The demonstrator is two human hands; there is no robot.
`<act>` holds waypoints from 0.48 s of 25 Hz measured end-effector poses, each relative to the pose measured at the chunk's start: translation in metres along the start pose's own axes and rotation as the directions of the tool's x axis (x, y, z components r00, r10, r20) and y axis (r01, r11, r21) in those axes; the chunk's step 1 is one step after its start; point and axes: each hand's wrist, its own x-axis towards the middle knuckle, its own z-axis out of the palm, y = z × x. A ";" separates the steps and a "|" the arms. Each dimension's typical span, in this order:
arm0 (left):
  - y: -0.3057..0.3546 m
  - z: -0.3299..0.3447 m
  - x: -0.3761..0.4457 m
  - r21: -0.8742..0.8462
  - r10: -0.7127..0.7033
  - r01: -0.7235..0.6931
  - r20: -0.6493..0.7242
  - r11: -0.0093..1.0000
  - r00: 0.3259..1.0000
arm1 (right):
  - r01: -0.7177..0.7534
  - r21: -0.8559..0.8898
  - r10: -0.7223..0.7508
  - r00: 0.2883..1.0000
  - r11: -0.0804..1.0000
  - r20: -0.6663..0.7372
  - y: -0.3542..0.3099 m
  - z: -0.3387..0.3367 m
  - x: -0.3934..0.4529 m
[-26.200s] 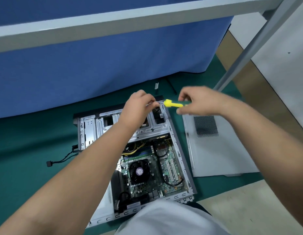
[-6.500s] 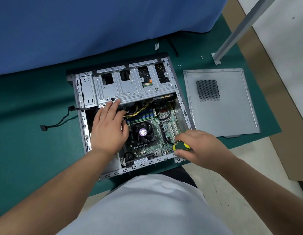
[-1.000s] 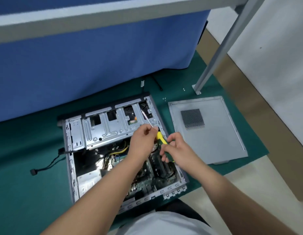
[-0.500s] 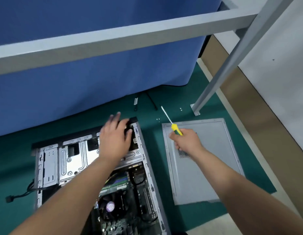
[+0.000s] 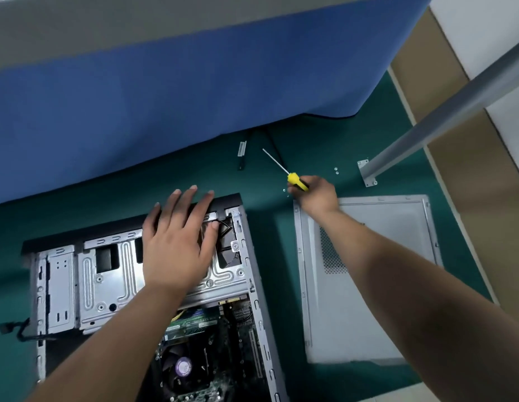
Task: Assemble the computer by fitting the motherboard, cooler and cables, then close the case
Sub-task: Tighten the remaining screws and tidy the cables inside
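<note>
The open computer case (image 5: pixel 252 285) lies on its side on the green mat. Inside it sit the motherboard (image 5: pixel 238 329) and the black cooler fan (image 5: pixel 182 367). My left hand (image 5: pixel 180 242) rests flat, fingers spread, on the metal drive cage (image 5: pixel 107 280) near the case's far edge. My right hand (image 5: pixel 316 195) is beyond the far left corner of the grey side panel (image 5: pixel 354 314), gripping a yellow-handled screwdriver (image 5: pixel 296 181) whose shaft points away and to the left. A few small screws (image 5: pixel 336 170) lie on the mat nearby.
A blue cloth (image 5: pixel 180 97) hangs behind the case. A grey metal table leg (image 5: pixel 426 132) slants down to a foot (image 5: pixel 367 172) at the right. A small metal bracket (image 5: pixel 241 148) and a black cable (image 5: pixel 274 146) lie on the mat. Another cable (image 5: pixel 11 329) trails left of the case.
My right hand has carried the screwdriver further away, past the panel's far corner toward the loose screws. My left hand stays flat on the drive cage. The camera has tilted down.
</note>
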 end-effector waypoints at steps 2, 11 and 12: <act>0.000 0.001 0.000 -0.003 0.005 -0.006 -0.020 1.000 1.000 | 0.031 -0.030 -0.031 0.999 0.999 -0.015 0.003 0.007 0.003; 0.000 0.002 0.000 -0.001 0.009 -0.009 -0.040 1.000 0.999 | -0.009 0.010 0.009 0.999 1.000 -0.043 0.000 0.010 0.001; 0.000 0.002 0.001 -0.004 0.007 -0.007 -0.034 1.000 0.999 | -0.018 0.055 0.021 0.998 0.998 -0.053 0.000 0.006 -0.004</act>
